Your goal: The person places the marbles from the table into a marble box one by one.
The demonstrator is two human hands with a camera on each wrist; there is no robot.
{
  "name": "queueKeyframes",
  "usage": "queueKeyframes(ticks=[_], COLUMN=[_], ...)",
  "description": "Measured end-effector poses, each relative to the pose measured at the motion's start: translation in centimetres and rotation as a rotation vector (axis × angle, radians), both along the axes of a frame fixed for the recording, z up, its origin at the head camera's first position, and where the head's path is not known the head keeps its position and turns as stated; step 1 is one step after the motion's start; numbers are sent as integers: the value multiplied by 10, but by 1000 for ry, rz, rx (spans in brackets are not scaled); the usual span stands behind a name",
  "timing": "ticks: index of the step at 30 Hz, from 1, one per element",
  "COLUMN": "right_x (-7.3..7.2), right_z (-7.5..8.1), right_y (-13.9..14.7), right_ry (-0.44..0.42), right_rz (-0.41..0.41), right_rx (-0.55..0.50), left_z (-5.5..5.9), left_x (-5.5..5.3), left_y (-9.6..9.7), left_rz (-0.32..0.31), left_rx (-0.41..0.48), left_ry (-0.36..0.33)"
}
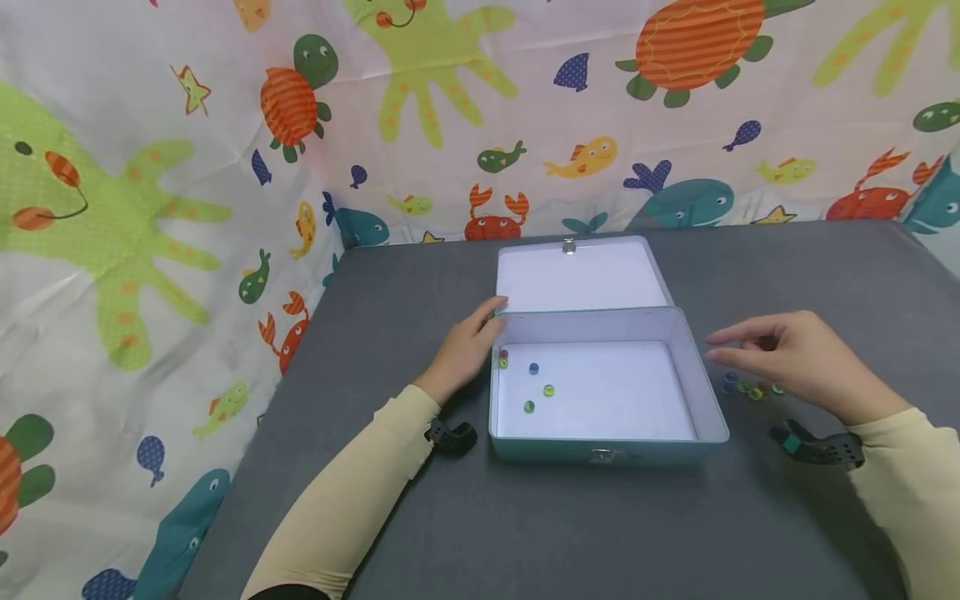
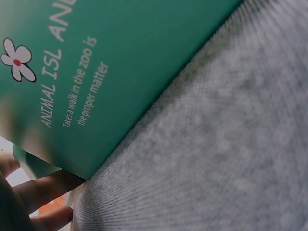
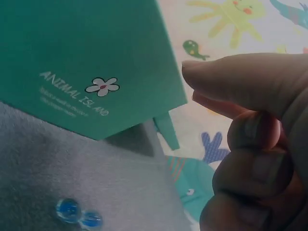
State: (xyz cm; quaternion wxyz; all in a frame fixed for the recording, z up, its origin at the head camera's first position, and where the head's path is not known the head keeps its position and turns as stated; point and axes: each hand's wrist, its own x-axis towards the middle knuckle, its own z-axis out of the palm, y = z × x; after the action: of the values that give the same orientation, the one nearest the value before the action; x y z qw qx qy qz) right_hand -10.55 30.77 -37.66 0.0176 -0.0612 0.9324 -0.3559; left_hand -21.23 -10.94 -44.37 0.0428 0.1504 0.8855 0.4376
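1. Teal rectangular metal box (image 1: 540,452), white inside, sits on grey cloth-covered desk (image 1: 420,533); white-lined hinged lid (image 1: 577,275) swung open behind it.
2. Left hand (image 1: 461,350) at box's rear left corner; fingers clamped on that corner, tips behind it.
3. Right hand (image 1: 798,358) beyond box's right side; thumb and index fingertips slightly apart, other fingers curled.
4. Small round glass beads inside box, left half: blue bead (image 1: 533,368), yellow-green bead (image 1: 549,390), green bead (image 1: 529,407), plus reddish bead (image 1: 503,354) and another yellow-green one against left wall.
5. More loose beads (image 1: 755,394) on desk right of box, below right hand; exact count can't tell, hand overlaps them.
6. Box's side walls carry white flower and "ANIMAL ISLAND" print.
7. White sea-animal-print cloth (image 1: 570,100) hangs behind and left of box.
8. Black wristbands (image 1: 825,448) on both wrists, either side of box.
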Motion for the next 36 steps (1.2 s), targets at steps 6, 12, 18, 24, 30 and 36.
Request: queueKeyframes(ticks=[6, 12, 18, 24, 30, 36], right_x=[-2, -6, -9, -12, -15, -17], right_z=[-10, -19, -26, -33, -37, -41], right_y=[9, 13, 21, 25, 28, 31], right_ry=[-12, -19, -52, -40, -65, -84], right_rz=[-10, 6, 27, 52, 74, 77], right_rx=[-18, 22, 55, 116, 139, 156], left_z=[-1, 1, 1, 3, 0, -2], left_x=[-1, -1, 1, 1, -1, -2], left_y=[0, -1, -2, -2, -1, -1], left_rz=[-2, -4, -4, -1, -1, -7], left_rx=[2, 6, 12, 13, -1, 0], left_ry=[4, 5, -1, 3, 7, 0])
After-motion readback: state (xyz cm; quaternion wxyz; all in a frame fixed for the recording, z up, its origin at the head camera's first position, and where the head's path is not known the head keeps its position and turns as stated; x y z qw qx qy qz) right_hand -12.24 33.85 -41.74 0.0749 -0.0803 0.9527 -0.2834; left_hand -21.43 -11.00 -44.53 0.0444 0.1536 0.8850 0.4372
